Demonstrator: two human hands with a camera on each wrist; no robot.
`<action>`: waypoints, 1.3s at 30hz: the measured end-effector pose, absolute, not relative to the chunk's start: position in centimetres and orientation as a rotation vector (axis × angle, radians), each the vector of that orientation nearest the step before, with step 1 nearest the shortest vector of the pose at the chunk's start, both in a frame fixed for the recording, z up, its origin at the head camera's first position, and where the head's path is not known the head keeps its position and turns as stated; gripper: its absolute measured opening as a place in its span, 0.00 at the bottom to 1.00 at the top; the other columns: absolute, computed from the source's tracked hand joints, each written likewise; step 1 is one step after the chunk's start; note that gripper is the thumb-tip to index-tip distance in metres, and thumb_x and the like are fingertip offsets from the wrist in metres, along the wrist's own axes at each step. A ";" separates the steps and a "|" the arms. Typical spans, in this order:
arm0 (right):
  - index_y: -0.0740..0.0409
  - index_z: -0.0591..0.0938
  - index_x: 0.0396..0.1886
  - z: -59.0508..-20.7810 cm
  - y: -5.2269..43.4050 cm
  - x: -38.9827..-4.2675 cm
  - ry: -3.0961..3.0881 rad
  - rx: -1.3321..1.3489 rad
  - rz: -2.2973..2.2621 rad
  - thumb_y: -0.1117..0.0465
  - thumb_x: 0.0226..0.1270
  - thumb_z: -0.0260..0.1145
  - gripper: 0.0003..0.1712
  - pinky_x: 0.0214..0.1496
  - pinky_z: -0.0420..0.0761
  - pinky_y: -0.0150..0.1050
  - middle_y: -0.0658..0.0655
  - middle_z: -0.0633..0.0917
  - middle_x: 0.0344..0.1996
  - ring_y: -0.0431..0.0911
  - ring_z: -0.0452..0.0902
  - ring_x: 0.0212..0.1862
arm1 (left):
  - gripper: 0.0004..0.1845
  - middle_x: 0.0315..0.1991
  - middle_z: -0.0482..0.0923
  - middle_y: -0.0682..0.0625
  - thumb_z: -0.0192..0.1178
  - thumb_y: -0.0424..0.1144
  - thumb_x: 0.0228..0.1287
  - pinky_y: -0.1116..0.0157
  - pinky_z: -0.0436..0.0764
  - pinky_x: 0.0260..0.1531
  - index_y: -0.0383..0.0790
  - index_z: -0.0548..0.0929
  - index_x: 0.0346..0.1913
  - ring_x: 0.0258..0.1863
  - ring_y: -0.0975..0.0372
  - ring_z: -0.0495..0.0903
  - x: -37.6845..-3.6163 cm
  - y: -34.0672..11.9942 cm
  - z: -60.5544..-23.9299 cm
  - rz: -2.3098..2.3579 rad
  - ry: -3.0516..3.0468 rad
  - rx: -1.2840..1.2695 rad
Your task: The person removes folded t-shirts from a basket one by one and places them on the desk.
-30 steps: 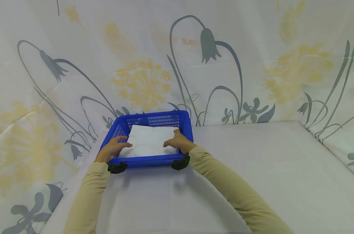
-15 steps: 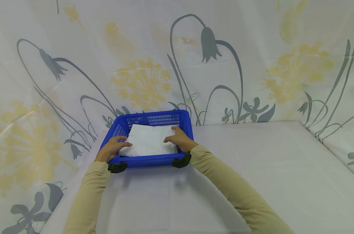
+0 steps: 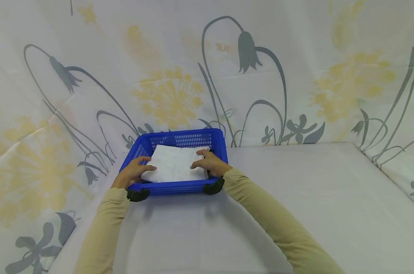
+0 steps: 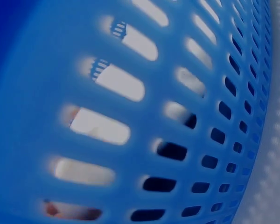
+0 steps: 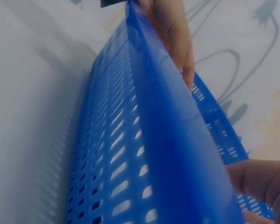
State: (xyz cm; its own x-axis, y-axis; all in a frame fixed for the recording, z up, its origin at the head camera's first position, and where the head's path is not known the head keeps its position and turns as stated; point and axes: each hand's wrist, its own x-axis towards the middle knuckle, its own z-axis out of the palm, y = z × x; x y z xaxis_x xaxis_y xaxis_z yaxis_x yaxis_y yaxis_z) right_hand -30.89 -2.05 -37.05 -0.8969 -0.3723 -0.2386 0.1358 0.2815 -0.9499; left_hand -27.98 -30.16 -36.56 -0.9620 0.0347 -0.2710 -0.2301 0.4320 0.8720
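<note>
Folded white cloth (image 3: 174,167) lies in the blue basket (image 3: 213,139) between both hands — left hand (image 3: 133,174) fingers grasp its left edge, right hand (image 3: 208,165) fingers its right edge

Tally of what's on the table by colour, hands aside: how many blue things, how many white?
Blue: 1, the perforated basket.
White: 1, the folded cloth lying in the basket, with the left hand and right hand on its two sides.
Total: 2.
</note>
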 end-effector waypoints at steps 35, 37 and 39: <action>0.52 0.58 0.76 -37.0 -2.0 -30.7 2.291 -0.367 -1.677 0.72 0.51 0.67 0.51 0.65 0.64 0.51 0.60 0.57 0.74 0.55 0.50 0.73 | 0.45 0.76 0.33 0.37 0.57 0.31 0.60 0.70 0.74 0.39 0.36 0.46 0.77 0.47 0.60 0.69 -27.5 -29.8 -34.8 1.681 2.356 0.055; 0.52 0.59 0.76 -36.8 -2.0 -30.7 2.307 -0.371 -1.676 0.72 0.51 0.67 0.51 0.65 0.65 0.50 0.60 0.57 0.74 0.55 0.51 0.73 | 0.45 0.76 0.32 0.36 0.58 0.31 0.59 0.69 0.74 0.40 0.36 0.47 0.77 0.48 0.59 0.70 -27.4 -29.7 -34.5 1.710 2.340 0.073; 0.52 0.59 0.76 -36.6 -1.9 -30.6 2.310 -0.374 -1.681 0.72 0.51 0.67 0.51 0.65 0.65 0.50 0.60 0.57 0.74 0.55 0.51 0.73 | 0.46 0.76 0.31 0.36 0.59 0.31 0.58 0.69 0.74 0.41 0.36 0.47 0.77 0.52 0.56 0.69 -27.3 -29.8 -34.5 1.718 2.338 0.085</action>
State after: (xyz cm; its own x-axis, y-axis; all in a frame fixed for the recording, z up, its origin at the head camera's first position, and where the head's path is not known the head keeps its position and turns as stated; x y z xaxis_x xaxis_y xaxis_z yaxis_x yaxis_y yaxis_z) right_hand -30.62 -1.94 -36.61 -0.9329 -0.3554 -0.0577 -0.0544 0.2976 -0.9531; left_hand -27.26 -29.76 -34.46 -0.9700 0.1863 -0.1563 -0.0935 0.3076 0.9469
